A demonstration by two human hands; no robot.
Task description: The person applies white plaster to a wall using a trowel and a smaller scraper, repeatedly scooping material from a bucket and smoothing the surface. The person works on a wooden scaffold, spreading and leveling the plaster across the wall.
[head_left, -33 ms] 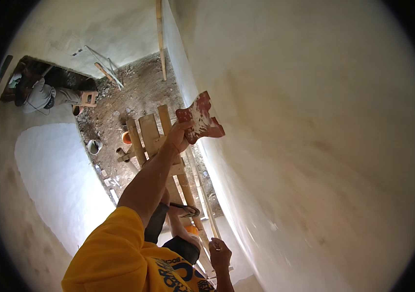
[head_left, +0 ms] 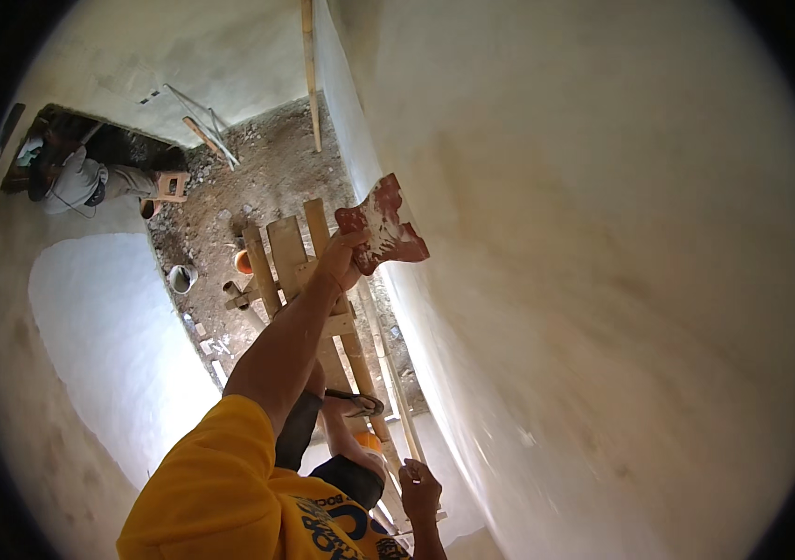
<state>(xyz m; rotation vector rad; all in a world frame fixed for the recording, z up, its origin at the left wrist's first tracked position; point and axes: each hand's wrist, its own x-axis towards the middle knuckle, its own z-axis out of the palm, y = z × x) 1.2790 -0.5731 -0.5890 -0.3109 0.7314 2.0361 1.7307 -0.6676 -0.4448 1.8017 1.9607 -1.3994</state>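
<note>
My left hand is closed on a dark red putty spreader with a wavy outline, smeared with whitish plaster. The spreader is up beside the plastered wall on my right; whether it touches the wall I cannot tell. Lower down, my right hand is curled into a fist close to the same wall. Anything inside those fingers is hidden or too small to name. My left arm stretches out in a yellow sleeve above a bamboo and plank scaffold.
A co-worker is at an opening on the far left, by an orange-pink stool. Buckets, including a whitish one, stand on the rubble-strewn dirt floor below. A bamboo pole leans in the far corner.
</note>
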